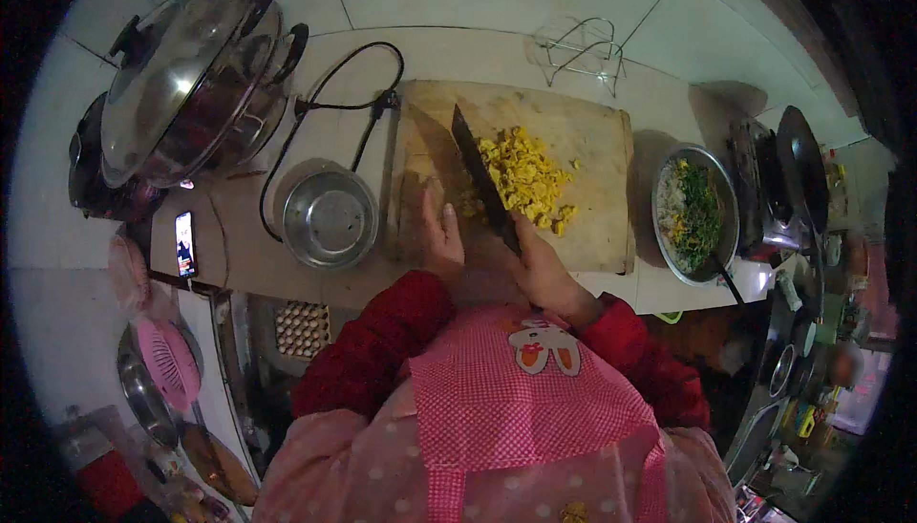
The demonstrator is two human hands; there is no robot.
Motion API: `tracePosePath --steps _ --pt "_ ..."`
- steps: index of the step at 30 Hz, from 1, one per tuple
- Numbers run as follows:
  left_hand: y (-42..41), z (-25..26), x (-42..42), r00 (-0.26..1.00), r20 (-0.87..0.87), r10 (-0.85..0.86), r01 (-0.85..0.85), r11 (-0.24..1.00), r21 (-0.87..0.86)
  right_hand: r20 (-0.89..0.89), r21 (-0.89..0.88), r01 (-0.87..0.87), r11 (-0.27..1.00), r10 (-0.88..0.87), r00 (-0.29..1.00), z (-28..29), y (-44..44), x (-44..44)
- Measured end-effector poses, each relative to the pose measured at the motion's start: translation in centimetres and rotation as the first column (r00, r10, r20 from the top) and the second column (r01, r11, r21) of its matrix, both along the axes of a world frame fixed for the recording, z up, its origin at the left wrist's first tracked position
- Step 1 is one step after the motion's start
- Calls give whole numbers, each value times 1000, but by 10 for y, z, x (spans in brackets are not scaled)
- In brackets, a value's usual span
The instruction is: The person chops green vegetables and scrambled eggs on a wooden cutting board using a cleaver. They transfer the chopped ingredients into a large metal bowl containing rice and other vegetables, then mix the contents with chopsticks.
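My right hand (542, 265) grips the handle of a wide dark-bladed kitchen knife (476, 162). Its blade stands on edge on a wooden cutting board (594, 165), slanting away from me to the left. Along the blade's right side lies a heap of chopped yellow food (526, 175), which looks like cooked egg. A few small bits lie to the left of the blade. My left hand (440, 233) is over the board's near left part, fingers pointing away from me, holding nothing. It is apart from the knife.
Left of the board stands a small metal bowl (331, 216) beside a looped black cable (315, 104). Lidded pots (186, 86) and a lit phone (185, 243) are further left. A metal bowl of rice and chopped greens (691, 215) stands right, near a stove (759, 186). A wire rack (584, 54) is behind.
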State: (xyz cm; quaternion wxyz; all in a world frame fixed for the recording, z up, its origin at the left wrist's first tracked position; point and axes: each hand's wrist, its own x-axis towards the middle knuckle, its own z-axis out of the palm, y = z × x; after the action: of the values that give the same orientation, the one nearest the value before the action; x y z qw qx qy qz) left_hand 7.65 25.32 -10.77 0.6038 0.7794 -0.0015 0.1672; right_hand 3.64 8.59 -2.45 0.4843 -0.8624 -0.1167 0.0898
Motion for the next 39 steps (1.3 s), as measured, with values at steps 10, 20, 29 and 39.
tracePosePath --steps 10,20,29,39 --pt "0 -11 2 996 82 -38 32 996 79 64 11 21 1000 -22 998 26 2 3" --pt "3 -27 6 997 -66 -47 40 994 -101 212 -31 27 999 -20 977 0 2 2" --pt "23 -17 23 981 190 44 -95 959 267 168 -70 60 996 -47 985 11 -3 0" --pt "17 -2 13 988 150 40 -80 959 272 -61 -92 34 995 -39 997 17 -2 8"
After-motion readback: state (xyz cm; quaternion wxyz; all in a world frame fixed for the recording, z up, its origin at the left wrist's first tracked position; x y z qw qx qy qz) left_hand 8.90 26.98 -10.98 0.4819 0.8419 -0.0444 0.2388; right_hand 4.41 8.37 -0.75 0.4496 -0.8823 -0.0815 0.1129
